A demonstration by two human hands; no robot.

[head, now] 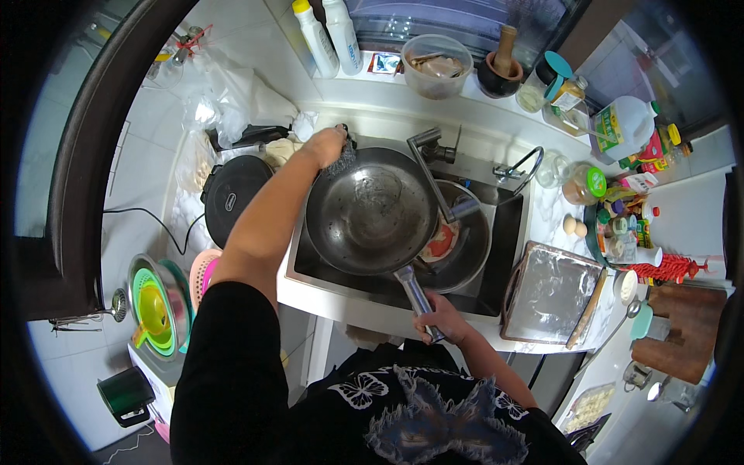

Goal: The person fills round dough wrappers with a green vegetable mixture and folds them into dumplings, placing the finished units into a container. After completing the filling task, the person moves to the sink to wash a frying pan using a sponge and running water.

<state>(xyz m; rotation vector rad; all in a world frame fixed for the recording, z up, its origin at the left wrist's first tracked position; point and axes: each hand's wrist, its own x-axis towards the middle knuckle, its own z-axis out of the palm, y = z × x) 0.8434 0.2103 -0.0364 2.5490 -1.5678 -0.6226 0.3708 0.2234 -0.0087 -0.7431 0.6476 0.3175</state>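
My right hand is wrapped around the metal handle of a dark wok. The wok is held over the sink, its inside facing up with a wet-looking patch at the middle. At the wok's far left rim, my left hand grips a steel wool scrubber with a small black part at its top. A large bowl stands in the sink, partly hidden under the wok, with something red and white inside. Whether the scrubber touches the rim is hard to tell.
The faucet reaches over the wok's right edge. A black round appliance sits left of the sink. On the right lie a floury board, a rolling pin and eggs. A mortar stands on the back ledge.
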